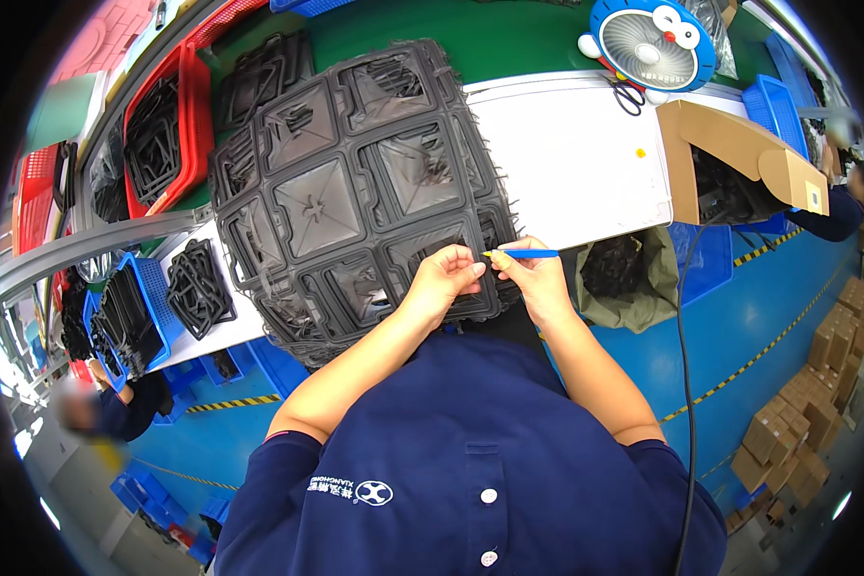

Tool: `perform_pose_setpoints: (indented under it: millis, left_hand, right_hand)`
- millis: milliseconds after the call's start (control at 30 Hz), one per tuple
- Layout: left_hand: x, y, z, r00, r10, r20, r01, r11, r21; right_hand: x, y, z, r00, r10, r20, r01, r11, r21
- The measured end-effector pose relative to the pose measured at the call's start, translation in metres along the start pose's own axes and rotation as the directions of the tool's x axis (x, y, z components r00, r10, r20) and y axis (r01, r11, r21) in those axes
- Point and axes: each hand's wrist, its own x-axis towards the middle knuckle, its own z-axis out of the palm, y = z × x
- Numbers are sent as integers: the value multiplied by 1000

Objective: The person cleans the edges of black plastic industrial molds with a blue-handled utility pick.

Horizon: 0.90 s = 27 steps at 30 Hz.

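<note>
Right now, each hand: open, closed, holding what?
Left hand: curled over the black molded sheet; grip can't be told.
Right hand: closed, holding a slim blue tool.

A navy-blue, short-sleeved fabric shirt is worn. Its stitched front placket is set with round white buttons; on the left chest, a white oval emblem is placed beside small white lettering.

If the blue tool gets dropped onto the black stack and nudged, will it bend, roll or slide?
The blue tool looks slim and straight, so it's probably light and stiff. It might roll if round, but its cross-section is too small to tell. Raised ridges across the black stack would likely stop it from sliding far.
</note>
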Motion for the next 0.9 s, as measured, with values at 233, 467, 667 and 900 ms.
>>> perform_pose_setpoints:
  millis: [233,467,667,900]
  left_hand:
    - [0,-2,-3,1000,4,19,-3,999,-36]
    - [-1,1,1,1000,7,23,-6,999,-37]
    - [-3,-1,2,999,40,-6,-39,999,37]
    - [-73,40,-11,925,377,-35,-365,863,-348]
  right_hand:
    - [2,-5,9,999,-53,7,53,998,24]
    - [2,-3,6,1000,27,14,-27,1000,0]
    - [-3,-3,13,995,-92,38,98,977,-187]
    - [16,5,-11,917,-383,-110,184,652,-736]
